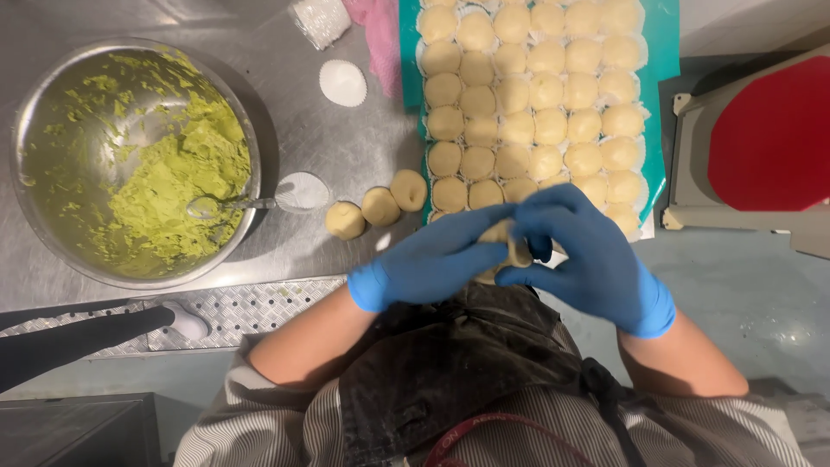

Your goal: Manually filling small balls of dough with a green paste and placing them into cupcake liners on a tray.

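The dough ball [510,245] sits pinched between my two blue-gloved hands, held over the near edge of the steel table [363,147], just in front of my apron. My left hand [432,259] cups it from the left, fingers closed under it; my right hand [588,251] curls over it from the right and above, so both grip it equally. The tray of finished balls [661,78] lies straight ahead, touching distance beyond my fingertips, and the bowl of green filling [130,164] stands well off to my left
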